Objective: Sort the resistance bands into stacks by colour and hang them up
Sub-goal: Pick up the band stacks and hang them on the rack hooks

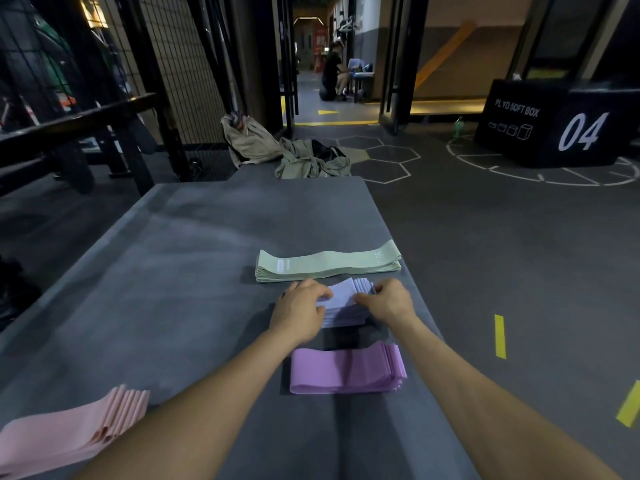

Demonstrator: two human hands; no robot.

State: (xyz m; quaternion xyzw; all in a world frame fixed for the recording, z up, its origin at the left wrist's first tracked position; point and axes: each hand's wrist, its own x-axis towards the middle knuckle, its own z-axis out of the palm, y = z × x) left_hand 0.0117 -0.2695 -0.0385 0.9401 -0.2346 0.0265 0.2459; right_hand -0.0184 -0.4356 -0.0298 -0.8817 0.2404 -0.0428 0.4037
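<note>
Four stacks of resistance bands lie on a grey mat (180,271). A pale green stack (329,266) lies farthest from me. Just nearer sits a lavender stack (344,303), folded short. My left hand (303,308) grips its left end with curled fingers, and my right hand (386,301) grips its right end. Both hands hide most of that stack. A purple stack (346,370) lies between my forearms, closer to me. A light pink stack (65,433) lies at the mat's near left corner, partly cut off by the frame.
Beige clothing and a bag (287,150) lie on the floor past the mat's far end. A black plyo soft box (554,123) stands at the right back. A black rack and wire mesh (104,109) fill the left. A person (334,72) sits in the far corridor.
</note>
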